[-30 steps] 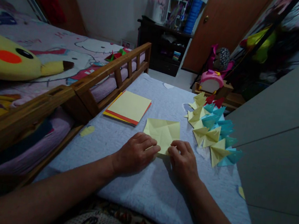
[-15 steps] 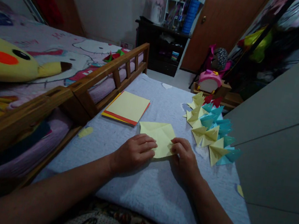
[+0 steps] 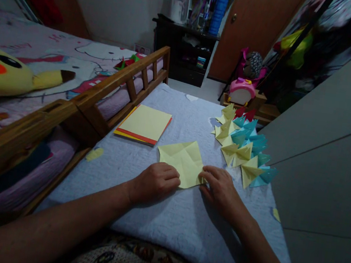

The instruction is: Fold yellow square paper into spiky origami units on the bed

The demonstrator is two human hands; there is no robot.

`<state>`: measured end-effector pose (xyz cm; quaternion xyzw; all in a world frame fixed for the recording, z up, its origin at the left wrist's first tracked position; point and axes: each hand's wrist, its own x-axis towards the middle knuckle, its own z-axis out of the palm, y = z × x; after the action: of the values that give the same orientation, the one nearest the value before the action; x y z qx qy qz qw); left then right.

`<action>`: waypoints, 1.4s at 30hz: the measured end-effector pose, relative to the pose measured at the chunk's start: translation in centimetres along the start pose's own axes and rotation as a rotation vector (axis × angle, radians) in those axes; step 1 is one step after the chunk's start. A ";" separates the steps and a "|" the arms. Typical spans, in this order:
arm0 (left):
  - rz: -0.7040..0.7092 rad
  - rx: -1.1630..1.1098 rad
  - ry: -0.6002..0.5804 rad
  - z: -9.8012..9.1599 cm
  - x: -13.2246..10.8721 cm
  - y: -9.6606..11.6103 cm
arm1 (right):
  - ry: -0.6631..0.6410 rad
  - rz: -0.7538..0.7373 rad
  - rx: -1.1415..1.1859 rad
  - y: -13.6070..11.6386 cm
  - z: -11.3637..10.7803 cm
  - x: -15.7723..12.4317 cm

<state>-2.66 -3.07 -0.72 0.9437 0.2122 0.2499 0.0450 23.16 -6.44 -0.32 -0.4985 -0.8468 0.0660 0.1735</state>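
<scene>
One creased yellow sheet lies flat mid-quilt. The left hand presses curled, closed fingers on its near left edge, and the right hand pinches its near right corner. One paper stack sits far left beside the wooden rail. Folded pieces, too overlapped to count, line the right edge. Bare quilt lies near.

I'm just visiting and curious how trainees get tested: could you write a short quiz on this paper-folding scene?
1. True or false: the left hand and right hand both touch the yellow sheet.
2. Which lies nearer the wooden bed rail: A, the paper stack, or B, the folded pieces?
3. Which colours do the folded pieces show?
Key: 1 true; 2 A; 3 yellow, blue, red.
</scene>
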 end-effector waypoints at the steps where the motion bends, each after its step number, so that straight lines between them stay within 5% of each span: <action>1: -0.035 -0.041 0.009 0.1 0.0 -0.1 | 0.025 0.005 -0.001 -0.1 0.1 -0.3; 8: -0.233 -0.357 0.118 0.2 0.0 -0.8 | 0.222 0.103 0.102 -0.7 1.9 -1.0; 13: -0.269 -0.354 0.100 0.3 0.0 -1.0 | 0.267 0.108 0.131 -0.2 2.3 -0.8; 25: 0.127 0.207 -0.031 -0.9 1.6 1.8 | 0.338 0.143 0.049 -0.2 2.0 0.4; 34: -0.380 -0.332 0.054 0.0 0.6 2.0 | 0.237 0.198 0.168 1.4 2.6 0.0; 42: -0.732 -0.328 0.000 -0.6 0.8 1.6 | 0.143 0.343 0.270 1.5 2.0 0.5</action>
<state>-1.73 -4.17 0.46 0.7860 0.4915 0.2481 0.2810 23.48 -5.08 -2.48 -0.6109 -0.7187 0.1719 0.2842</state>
